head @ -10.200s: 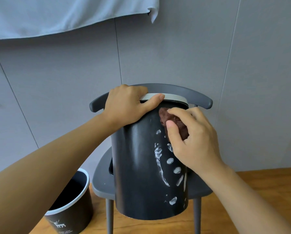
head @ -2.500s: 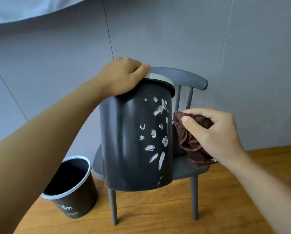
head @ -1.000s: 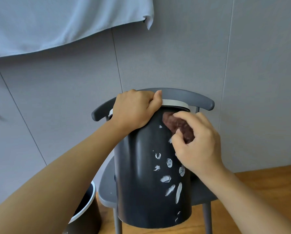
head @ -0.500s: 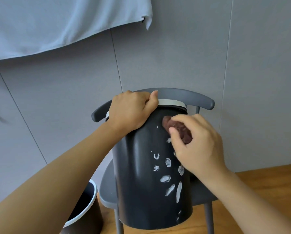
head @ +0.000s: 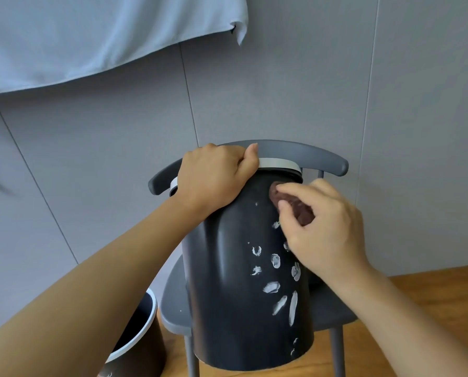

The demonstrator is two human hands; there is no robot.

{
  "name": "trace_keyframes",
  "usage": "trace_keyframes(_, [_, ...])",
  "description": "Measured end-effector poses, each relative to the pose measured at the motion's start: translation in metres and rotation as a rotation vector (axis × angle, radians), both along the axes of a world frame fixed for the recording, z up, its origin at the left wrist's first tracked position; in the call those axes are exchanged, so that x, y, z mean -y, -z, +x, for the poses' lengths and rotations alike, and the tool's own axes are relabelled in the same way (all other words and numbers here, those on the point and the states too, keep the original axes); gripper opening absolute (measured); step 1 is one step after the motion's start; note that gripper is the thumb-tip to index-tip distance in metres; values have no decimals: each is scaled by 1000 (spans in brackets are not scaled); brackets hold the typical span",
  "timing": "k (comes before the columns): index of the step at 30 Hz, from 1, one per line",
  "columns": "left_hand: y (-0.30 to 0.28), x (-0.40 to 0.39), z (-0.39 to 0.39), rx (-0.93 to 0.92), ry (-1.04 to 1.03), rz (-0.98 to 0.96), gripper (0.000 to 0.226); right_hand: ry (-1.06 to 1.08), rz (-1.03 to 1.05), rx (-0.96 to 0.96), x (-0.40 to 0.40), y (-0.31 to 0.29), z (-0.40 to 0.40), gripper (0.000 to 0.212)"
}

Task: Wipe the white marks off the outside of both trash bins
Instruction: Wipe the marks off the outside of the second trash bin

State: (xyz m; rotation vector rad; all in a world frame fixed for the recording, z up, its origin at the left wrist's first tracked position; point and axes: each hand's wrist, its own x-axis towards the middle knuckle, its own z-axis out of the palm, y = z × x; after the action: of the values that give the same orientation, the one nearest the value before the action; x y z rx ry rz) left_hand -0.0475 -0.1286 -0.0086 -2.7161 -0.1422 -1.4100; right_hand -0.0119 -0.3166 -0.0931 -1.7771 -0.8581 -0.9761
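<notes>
The tall black trash bin (head: 235,281) (judged light, smooth, slippery) is gripped at its rim by the left hand (head: 213,180); white marks (head: 275,261) remain. The brown cloth (head: 292,205), soft and bunched, is pinched by the right hand (head: 328,235); rim hold is advised.

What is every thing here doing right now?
tall bin: tilted on chair, white marks left
left hand: grips bin's rim
right hand: presses cloth on bin
brown cloth: bunched up
second bin: upright on floor
chair: standing
</notes>
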Motion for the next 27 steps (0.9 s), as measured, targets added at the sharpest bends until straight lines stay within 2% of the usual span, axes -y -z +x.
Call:
trace_keyframes(4, [0,-1,-1,5,-2,0,56,-254,-194,89,-2,-1,-15,22])
trace_keyframes(8, [-1,3,-1,-2,-3,26,57,-88,-42,-5,-3,-9,-4,22])
trace_keyframes(10, [-1,5,0,1,-6,36,57,-66,-43,-20,-2,-11,-1,26])
trace_keyframes(15, [-3,1,1,-18,15,16,61,-309,-404,25,12,-11,-6,26])
trace_keyframes(16, [-4,1,1,-27,22,13,62,-323,-422,27,13,-11,-8,25])
trace_keyframes(20, [-4,8,3,-36,-2,43,69,-193,-223,4,8,-11,-8,23])
trace_keyframes(22, [-4,10,4,-25,-19,72,72,-180,-212,-8,8,-11,-9,23])
trace_keyframes(26, [-5,6,6,-52,-11,63,74,-353,-544,-57,19,-10,-16,23])
trace_keyframes(27, [-5,6,6,-50,0,60,75,-364,-559,-57,20,-10,-18,24])
